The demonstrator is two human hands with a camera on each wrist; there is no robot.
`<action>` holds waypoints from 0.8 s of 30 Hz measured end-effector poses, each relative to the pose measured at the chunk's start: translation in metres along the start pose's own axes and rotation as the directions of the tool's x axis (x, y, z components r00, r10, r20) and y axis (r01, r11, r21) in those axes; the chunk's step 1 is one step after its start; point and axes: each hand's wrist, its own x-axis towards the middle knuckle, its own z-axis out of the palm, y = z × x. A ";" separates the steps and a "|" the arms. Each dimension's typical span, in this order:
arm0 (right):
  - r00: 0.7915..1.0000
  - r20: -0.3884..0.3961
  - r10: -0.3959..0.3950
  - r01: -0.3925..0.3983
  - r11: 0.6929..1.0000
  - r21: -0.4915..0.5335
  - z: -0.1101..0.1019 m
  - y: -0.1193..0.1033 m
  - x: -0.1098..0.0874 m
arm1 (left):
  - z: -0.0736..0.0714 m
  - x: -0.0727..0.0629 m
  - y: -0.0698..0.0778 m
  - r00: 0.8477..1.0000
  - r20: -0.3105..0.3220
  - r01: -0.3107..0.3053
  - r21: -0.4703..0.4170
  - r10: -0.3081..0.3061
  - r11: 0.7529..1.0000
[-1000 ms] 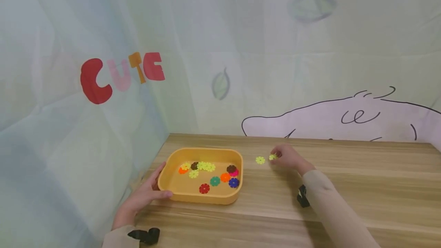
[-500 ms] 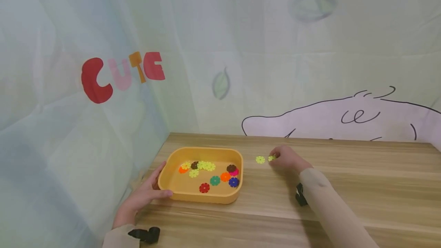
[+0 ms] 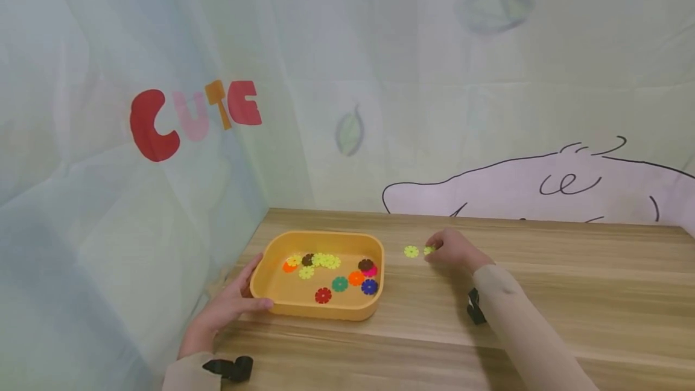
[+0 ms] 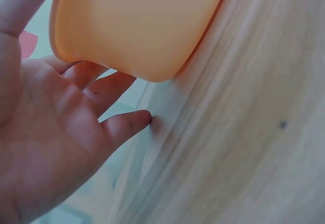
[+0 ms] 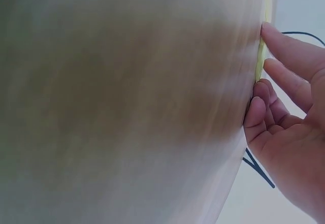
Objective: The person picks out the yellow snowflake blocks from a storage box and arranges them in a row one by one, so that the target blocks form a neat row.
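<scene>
"CUTE" lettering (image 3: 201, 116) beyond the yellow tray (image 3: 317, 312)

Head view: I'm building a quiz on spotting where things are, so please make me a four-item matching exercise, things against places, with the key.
Things:
1. Left hand
2. Right hand
3. Dark blue disc
4. Letters "CUTE"

Places:
A. At a yellow-green disc outside the tray
B. On the fabric backdrop, toward the picture's left
C. At the tray's left end, thumb at the front corner
D. Inside the tray, close to its right wall

Right pairs: 1-C, 2-A, 3-D, 4-B
</scene>
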 end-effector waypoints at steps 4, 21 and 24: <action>0.999 0.017 0.030 -0.030 1.000 0.004 -0.001 -0.001 0.002 | 0.000 -0.001 0.002 1.000 -0.002 0.002 0.010 -0.002 1.000; 0.995 -0.037 -0.097 0.099 0.994 0.046 -0.017 -0.084 0.016 | 0.000 0.001 0.001 1.000 0.000 -0.004 -0.004 0.004 1.000; 0.989 -0.043 -0.140 0.142 0.988 0.059 -0.013 -0.100 0.021 | 0.001 0.000 0.003 1.000 0.000 -0.002 0.005 0.002 1.000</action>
